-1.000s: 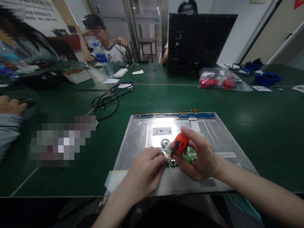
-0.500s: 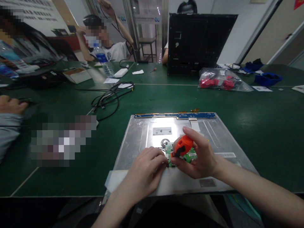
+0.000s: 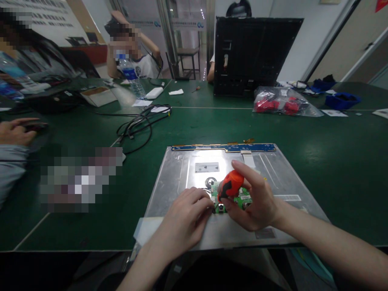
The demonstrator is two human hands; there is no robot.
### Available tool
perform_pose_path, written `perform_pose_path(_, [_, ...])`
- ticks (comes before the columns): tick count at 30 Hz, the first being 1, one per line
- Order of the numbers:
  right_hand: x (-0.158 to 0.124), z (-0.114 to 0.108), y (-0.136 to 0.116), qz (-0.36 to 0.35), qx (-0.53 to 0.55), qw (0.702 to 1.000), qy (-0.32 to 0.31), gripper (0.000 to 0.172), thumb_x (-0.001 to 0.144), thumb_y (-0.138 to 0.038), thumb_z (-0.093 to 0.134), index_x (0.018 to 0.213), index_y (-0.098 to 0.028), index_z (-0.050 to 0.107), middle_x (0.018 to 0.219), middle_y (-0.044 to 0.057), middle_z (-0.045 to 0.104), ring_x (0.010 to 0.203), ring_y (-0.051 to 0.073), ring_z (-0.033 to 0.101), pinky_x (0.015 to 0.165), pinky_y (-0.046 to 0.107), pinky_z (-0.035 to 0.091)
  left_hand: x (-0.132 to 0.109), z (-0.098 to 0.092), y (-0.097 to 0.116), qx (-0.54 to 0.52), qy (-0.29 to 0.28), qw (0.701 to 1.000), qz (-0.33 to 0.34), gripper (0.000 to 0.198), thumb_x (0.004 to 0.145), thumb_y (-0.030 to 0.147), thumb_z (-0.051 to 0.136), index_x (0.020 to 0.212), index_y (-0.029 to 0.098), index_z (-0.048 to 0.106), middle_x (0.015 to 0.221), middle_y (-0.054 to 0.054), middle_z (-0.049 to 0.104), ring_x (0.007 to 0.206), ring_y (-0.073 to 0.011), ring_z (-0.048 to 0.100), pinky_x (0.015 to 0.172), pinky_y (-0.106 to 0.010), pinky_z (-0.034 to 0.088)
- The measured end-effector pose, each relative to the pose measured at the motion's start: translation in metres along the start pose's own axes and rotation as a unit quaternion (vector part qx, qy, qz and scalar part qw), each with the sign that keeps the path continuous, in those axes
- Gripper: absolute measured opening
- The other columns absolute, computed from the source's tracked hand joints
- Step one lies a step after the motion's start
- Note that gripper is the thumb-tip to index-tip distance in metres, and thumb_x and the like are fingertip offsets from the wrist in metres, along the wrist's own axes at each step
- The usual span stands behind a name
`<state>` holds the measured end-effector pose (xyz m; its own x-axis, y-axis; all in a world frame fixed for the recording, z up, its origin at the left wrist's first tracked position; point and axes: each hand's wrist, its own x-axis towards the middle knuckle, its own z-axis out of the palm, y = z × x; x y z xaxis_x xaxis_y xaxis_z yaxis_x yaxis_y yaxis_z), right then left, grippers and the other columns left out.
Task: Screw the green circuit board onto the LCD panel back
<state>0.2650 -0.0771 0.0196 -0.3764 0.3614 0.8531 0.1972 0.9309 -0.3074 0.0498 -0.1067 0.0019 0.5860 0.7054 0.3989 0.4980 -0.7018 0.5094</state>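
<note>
A silver metal panel lies flat on the green table in front of me, with a blue strip along its far edge. A small green circuit board sits near its middle. My right hand is closed round an orange-handled screwdriver, tip down on the board's left corner. My left hand rests on the panel, fingers curled, fingertips pinching at the board's left edge; what they hold, if anything, is too small to see.
A coil of black cable lies to the far left of the panel. A black monitor back stands at the far side, a clear bag of red parts beside it. Other people sit at the left; one's hand rests on the table.
The screwdriver handle has rocked slightly in my right hand, tilting right and back again. My left hand stays put. The person at the far left has raised an arm.
</note>
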Motion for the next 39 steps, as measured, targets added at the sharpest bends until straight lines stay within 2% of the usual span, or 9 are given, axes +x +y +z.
perform_pose_path(9, [0.0011,0.0033,0.0014,-0.018,-0.026,0.999,0.027,0.08,0.097,-0.017,0.061,0.167,-0.019,0.022,0.087,0.002,0.07,0.055,0.016,0.062,0.045,0.027,0.057,-0.0004,0.0015,-0.0022,0.009,0.004,1.0,0.007,0.019,0.094,0.007,0.051,0.098,0.02,0.064,0.099,-0.007,0.071,0.088,-0.0227,0.066,0.075,-0.035,0.054])
perform_pose_path(12, [0.004,0.0021,0.0012,-0.038,-0.022,0.999,0.029,0.084,0.095,-0.014,0.067,0.166,-0.024,0.024,0.097,0.005,0.074,0.071,0.02,0.072,0.054,0.029,0.063,-0.0004,0.002,-0.0022,0.009,0.01,1.0,0.011,0.02,0.094,0.006,0.052,0.1,0.021,0.064,0.102,-0.007,0.071,0.091,-0.0231,0.066,0.076,-0.036,0.054])
perform_pose_path(15, [0.0059,-0.0003,0.0009,-0.035,-0.017,0.999,0.013,0.084,0.095,-0.015,0.068,0.166,-0.023,0.024,0.109,0.009,0.077,0.084,0.023,0.077,0.061,0.032,0.066,-0.0002,0.0017,-0.0016,0.003,0.015,1.0,0.011,0.019,0.094,0.007,0.052,0.098,0.021,0.064,0.101,-0.006,0.071,0.089,-0.0226,0.066,0.075,-0.035,0.053])
perform_pose_path(20, [0.006,-0.0022,0.0008,-0.033,-0.02,0.999,0.009,0.076,0.096,-0.019,0.061,0.164,-0.019,0.027,0.105,0.008,0.077,0.072,0.018,0.073,0.057,0.028,0.063,-0.0003,0.0001,0.0002,-0.001,0.003,1.0,0.002,0.02,0.094,0.007,0.051,0.098,0.021,0.064,0.1,-0.006,0.071,0.09,-0.023,0.066,0.076,-0.035,0.054])
perform_pose_path(27, [0.0047,-0.0012,-0.0006,-0.027,-0.014,0.999,0.014,0.081,0.087,-0.009,0.059,0.163,-0.016,0.031,0.101,0.009,0.077,0.07,0.018,0.07,0.049,0.025,0.057,-0.0011,0.001,-0.0014,-0.004,-0.004,1.0,-0.002,0.02,0.095,0.007,0.051,0.098,0.02,0.065,0.102,-0.007,0.071,0.092,-0.0234,0.066,0.078,-0.037,0.055])
perform_pose_path(34, [0.0074,-0.0001,-0.0003,-0.036,-0.019,0.999,0.02,0.081,0.09,-0.009,0.058,0.164,-0.018,0.028,0.096,0.005,0.075,0.065,0.017,0.069,0.052,0.027,0.06,-0.0012,0.0005,-0.0019,-0.002,-0.005,1.0,0.003,0.02,0.095,0.006,0.051,0.101,0.019,0.065,0.1,-0.007,0.07,0.092,-0.0242,0.066,0.079,-0.038,0.055])
perform_pose_path(39, [0.0059,0.0001,-0.0013,-0.033,-0.047,0.998,0.021,0.078,0.095,-0.015,0.059,0.166,-0.017,0.025,0.102,0.006,0.075,0.071,0.019,0.073,0.052,0.028,0.061,-0.0015,0.001,-0.0012,0.004,0.0,1.0,0.004,0.018,0.095,0.007,0.052,0.098,0.02,0.064,0.1,-0.007,0.07,0.09,-0.0237,0.066,0.076,-0.036,0.053])
